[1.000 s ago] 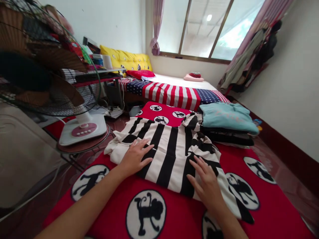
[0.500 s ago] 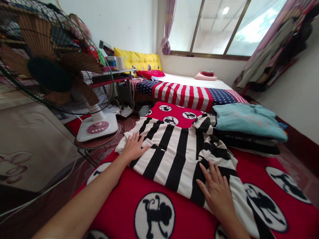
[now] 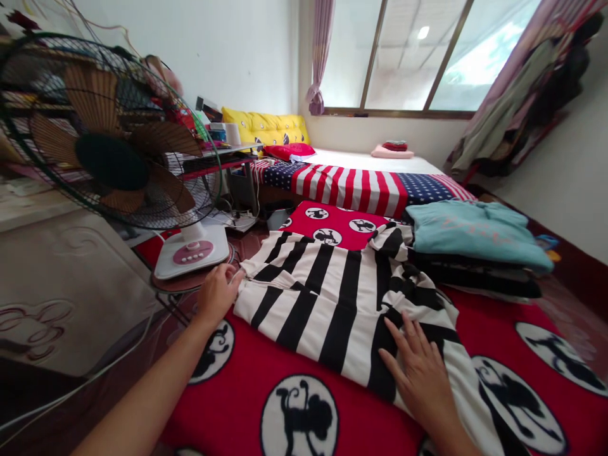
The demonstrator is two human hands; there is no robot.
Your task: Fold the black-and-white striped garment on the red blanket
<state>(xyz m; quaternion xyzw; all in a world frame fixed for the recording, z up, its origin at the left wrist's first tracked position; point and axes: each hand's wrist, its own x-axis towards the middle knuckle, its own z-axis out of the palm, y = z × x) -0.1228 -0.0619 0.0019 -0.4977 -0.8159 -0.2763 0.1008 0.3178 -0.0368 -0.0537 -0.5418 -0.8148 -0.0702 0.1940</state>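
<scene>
Striped garment (image 3: 327,297) on red blanket (image 3: 375,392), bed (image 3: 351,183) beyond.

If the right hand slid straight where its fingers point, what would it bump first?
The right hand would probably bump the bunched folds of the striped shirt, though how high they stand is hard to tell.

To your left, green-rimmed wire-cage fan (image 3: 114,158) stands on a round stool (image 3: 178,283); ahead, yellow cushion (image 3: 266,128) rests against the white wall (image 3: 247,57).
</scene>
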